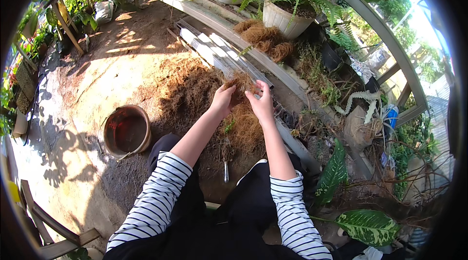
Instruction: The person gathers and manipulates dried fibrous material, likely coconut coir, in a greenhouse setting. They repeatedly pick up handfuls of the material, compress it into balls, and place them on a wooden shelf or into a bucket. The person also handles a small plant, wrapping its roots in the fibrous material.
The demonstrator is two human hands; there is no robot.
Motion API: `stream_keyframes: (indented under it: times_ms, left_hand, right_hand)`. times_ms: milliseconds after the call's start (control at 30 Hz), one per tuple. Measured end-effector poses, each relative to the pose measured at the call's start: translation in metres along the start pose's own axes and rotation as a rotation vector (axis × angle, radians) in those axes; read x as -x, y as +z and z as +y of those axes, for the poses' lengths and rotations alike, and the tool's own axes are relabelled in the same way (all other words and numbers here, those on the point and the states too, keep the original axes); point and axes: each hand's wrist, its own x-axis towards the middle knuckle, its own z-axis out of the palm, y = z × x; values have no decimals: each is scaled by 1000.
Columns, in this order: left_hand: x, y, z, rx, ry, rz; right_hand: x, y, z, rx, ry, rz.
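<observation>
Between my two hands is a tuft of brown coir-like fibre [240, 81]. My left hand [223, 99] grips it from the left, thumb on top. On the other side my right hand [261, 99] has its thumb and fingers at the tuft's edge, fingers partly spread; whether it pinches any strands is hard to see. A loose heap of the same fibre [186, 88] spreads over the ground to the left, and a lighter mat of fibre [245, 128] lies below my hands. A small tool with a metal handle [226, 172] rests between my knees, its far end covered in dirt or fibre.
A round bucket [128, 130] stands on the ground to the left. White metal channels [214, 53] lie beyond the heap. Potted ferns [289, 18] and fibre bundles [265, 38] sit along the right-hand ledge. Variegated leaves [367, 227] reach in at lower right.
</observation>
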Motion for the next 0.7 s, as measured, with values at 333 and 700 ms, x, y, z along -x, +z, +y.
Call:
stream_keyframes:
  times_ms: [333,700]
  left_hand:
    - [6,13,10,190,-64,-172]
    - [0,-15,10,-62,-185,-173]
  right_hand:
    - [11,21,-10,648,-495,-226]
    - [26,19,-6,808,-495,-480]
